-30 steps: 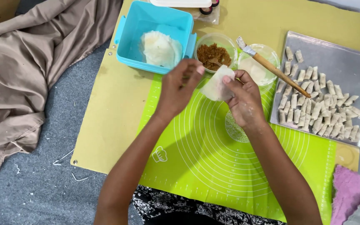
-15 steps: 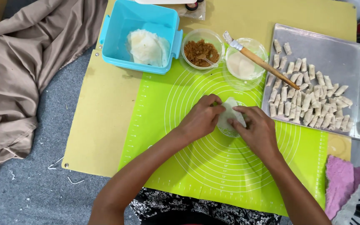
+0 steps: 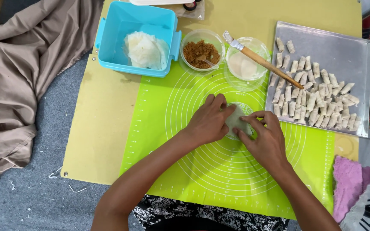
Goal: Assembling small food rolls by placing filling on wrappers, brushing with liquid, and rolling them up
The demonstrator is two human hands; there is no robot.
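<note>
While the wrapper [image 3: 236,119] lies flat mid green mat [image 3: 185,171], both hands press on it: left hand [image 3: 208,122] on its left edge, right hand [image 3: 264,139] pinching its lower right. Filling bowl [image 3: 201,53], paste bowl with brush [image 3: 247,64] and blue tub [image 3: 108,47] sit behind, tray of rolls [image 3: 347,47] on the right.

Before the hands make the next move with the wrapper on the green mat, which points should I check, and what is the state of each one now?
1. Wrapper lies flat on the green mat, near the middle of its rings: ok.
2. Both hands are on it, left hand and right hand: ok.
3. Filling already on the wrapper: cannot tell, the fingers cover it.
4. Bowl of brown filling with its spoon stands just beyond the mat's far edge: ok.
5. Brush rests across the bowl of pale paste: ok.
6. Free space on the metal tray for another roll: ok, its far right part is bare.
</note>
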